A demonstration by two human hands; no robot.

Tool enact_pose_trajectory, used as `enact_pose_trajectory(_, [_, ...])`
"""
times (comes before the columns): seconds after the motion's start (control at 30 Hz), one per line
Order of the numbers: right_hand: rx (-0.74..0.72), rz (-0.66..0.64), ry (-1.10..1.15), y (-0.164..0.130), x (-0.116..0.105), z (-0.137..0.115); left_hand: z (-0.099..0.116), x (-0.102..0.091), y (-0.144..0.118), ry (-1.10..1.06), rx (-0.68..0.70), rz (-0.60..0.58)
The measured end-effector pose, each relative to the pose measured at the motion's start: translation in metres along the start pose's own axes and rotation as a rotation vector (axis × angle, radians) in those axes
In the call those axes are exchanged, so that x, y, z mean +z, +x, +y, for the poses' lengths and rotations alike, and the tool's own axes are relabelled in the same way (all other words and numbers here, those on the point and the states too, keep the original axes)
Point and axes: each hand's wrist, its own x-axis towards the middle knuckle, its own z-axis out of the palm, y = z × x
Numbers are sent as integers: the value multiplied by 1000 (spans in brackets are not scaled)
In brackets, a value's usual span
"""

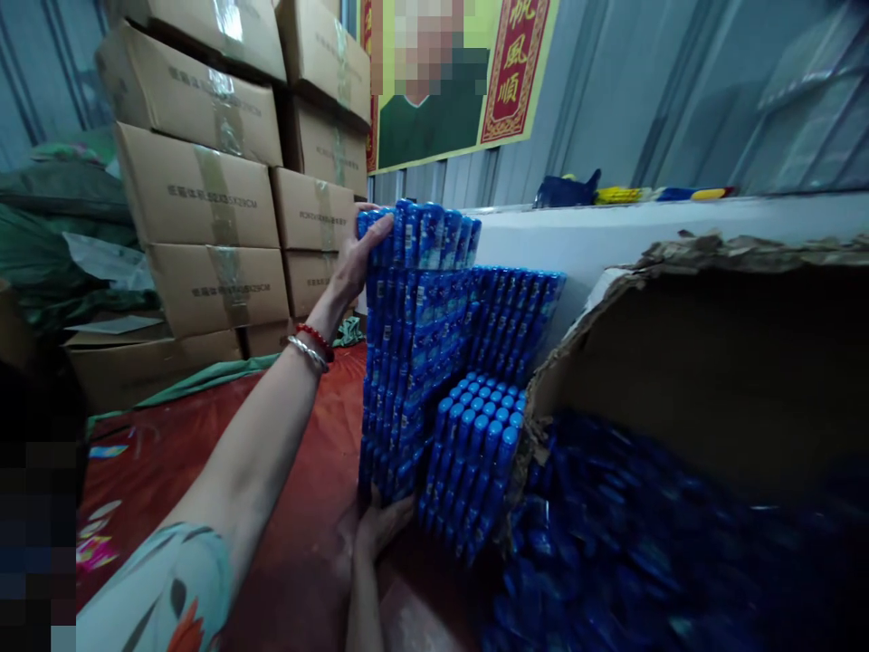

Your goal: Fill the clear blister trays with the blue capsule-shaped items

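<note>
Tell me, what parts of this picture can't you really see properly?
Head view only:
- Right hand: its fingers go under the blue stack, so the grip is hidden.
- Torn carton: the contents are dark and blurred.
- Printing on the blue tubes: too small to read.
- Brown boxes: their printed labels are too faint to read.
- Left hand: palm hidden against the stack.

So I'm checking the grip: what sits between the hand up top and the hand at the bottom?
In the head view, only the tall stack of blue tubes spans between the left hand above and the right hand below.
</note>
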Motion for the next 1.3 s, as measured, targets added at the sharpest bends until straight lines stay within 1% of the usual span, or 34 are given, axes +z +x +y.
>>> enact_pose_trajectory(0.1, [-44, 2, 37, 15, 5, 8, -3, 14, 1, 31, 21, -3])
enact_pose_trajectory(0.17, [-65, -9, 61, 15, 6, 13, -1, 17, 0, 64, 38, 12])
enact_pose_trajectory(0.27, [-97, -59, 47, 2, -1, 22, 5, 17, -4, 139, 41, 43])
enact_pose_trajectory(0.33, [-153, -77, 34, -11, -16, 27, 11, 17, -9, 195, 11, 97])
enact_pose_trajectory(0.4, [-259, -128, 58, -24, -39, 27, 21, 21, -14, 256, -15, 170])
enact_pose_trajectory(0.47, [-381, -229, 105, -33, -70, 23, 36, 29, -19, 356, -21, 230])
enact_pose_trajectory(0.53, [-471, -319, 142, -41, -103, 14, 53, 41, -22, 502, -62, 241])
enact_pose_trajectory(0.6, [-508, -357, 154, -48, -136, 7, 70, 54, -22, 637, -176, 231])
enact_pose_trajectory(0.67, [-520, -380, 155, -55, -165, 4, 82, 64, -19, 722, -336, 203])
enact_pose_trajectory(0.73, [-514, -382, 149, -61, -189, 7, 88, 69, -16, 755, -479, 161])
enact_pose_trajectory(0.8, [-488, -372, 159, -66, -208, 16, 90, 71, -15, 764, -556, 113])
enact_pose_trajectory(0.9, [-428, -365, 195, -65, -232, 29, 92, 70, -16, 784, -536, 68])
enact_pose_trajectory(0.97, [-417, -363, 203, -58, -245, 31, 96, 72, -19, 794, -501, 78])
enact_pose_trajectory(1.1, [-459, -404, 210, -37, -266, 19, 106, 79, -24, 814, -435, 152])
enact_pose_trajectory(1.2, [-383, -421, 249, -29, -279, 10, 115, 82, -34, 835, -356, 227])
enact_pose_trajectory(1.3, [-294, -410, 292, -32, -293, 10, 129, 83, -60, 838, -267, 332])
